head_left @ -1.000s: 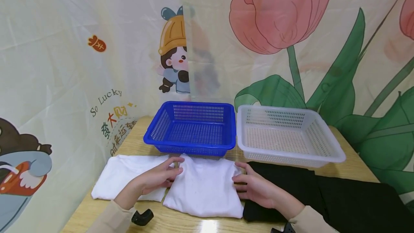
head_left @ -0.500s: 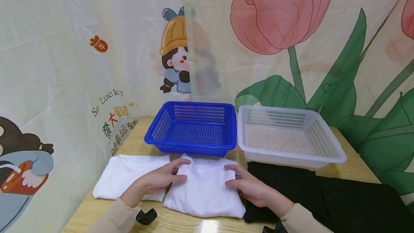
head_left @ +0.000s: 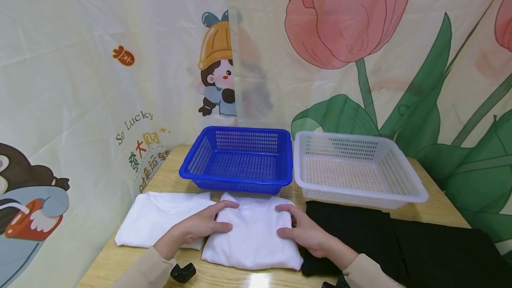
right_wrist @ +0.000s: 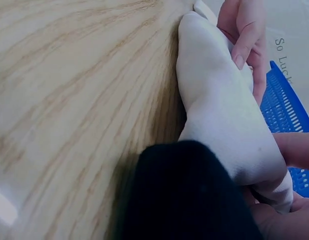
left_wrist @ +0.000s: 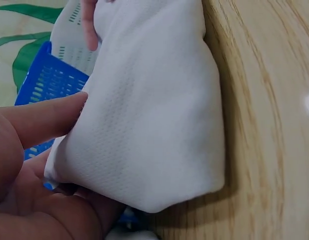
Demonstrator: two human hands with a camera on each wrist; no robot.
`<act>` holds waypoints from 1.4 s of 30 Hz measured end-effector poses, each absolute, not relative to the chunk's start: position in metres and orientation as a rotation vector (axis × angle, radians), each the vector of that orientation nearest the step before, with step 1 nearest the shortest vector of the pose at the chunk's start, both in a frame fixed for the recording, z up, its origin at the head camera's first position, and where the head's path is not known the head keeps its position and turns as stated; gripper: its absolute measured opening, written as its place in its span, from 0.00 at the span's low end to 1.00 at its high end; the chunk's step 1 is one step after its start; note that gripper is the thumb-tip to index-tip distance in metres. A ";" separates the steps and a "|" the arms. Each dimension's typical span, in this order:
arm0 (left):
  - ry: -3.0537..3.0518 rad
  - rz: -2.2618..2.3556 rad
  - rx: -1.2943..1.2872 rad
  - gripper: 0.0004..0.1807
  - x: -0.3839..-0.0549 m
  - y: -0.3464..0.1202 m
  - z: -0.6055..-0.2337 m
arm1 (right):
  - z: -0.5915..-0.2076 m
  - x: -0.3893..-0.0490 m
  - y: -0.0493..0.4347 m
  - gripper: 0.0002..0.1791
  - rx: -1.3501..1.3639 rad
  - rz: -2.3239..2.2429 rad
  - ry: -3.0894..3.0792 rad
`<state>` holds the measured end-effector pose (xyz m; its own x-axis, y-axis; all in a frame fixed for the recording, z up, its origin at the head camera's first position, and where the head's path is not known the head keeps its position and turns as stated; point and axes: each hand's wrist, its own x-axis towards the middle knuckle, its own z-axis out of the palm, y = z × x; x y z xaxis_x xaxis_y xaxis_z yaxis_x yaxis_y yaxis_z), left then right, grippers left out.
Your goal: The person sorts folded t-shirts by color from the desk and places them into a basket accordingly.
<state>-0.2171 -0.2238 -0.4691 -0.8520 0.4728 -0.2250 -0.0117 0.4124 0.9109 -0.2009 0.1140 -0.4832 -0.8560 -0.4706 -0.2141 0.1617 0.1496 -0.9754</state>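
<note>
A folded white shirt lies on the wooden table in front of the blue basket, between my two hands. My left hand grips its left side, thumb on top; in the left wrist view that hand's other fingers go beneath the cloth edge. On the opposite side my right hand holds the shirt the same way, thumb over the top and the other fingers tucked partly out of sight under the fold. Beside the left forearm lies a second folded white shirt.
Behind the shirts stands a blue plastic basket with nothing in it. A white basket, likewise bare inside, is right beside it. Two folded black garments lie at the right, partly under my right forearm. A printed curtain hangs behind the table.
Both hands have moved inward from the shirt's side edges, and the thumbs now rest on top of it. The shirt, the baskets and the other garments stay where they were.
</note>
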 end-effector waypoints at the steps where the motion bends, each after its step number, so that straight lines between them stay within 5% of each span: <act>1: 2.217 1.449 0.394 0.32 -0.217 -0.224 -0.469 | -0.483 -0.201 0.113 0.39 -0.296 -1.751 1.977; 12: 2.153 1.545 0.396 0.33 -0.217 -0.240 -0.446 | -0.462 -0.191 0.102 0.38 -0.354 -1.768 2.125; 27: 2.228 1.523 0.480 0.36 -0.204 -0.266 -0.369 | -0.395 -0.188 0.090 0.38 -0.466 -1.867 2.011; 42: 2.296 1.580 0.427 0.38 -0.277 -0.272 -0.340 | -0.361 -0.251 0.070 0.39 -0.493 -1.858 2.269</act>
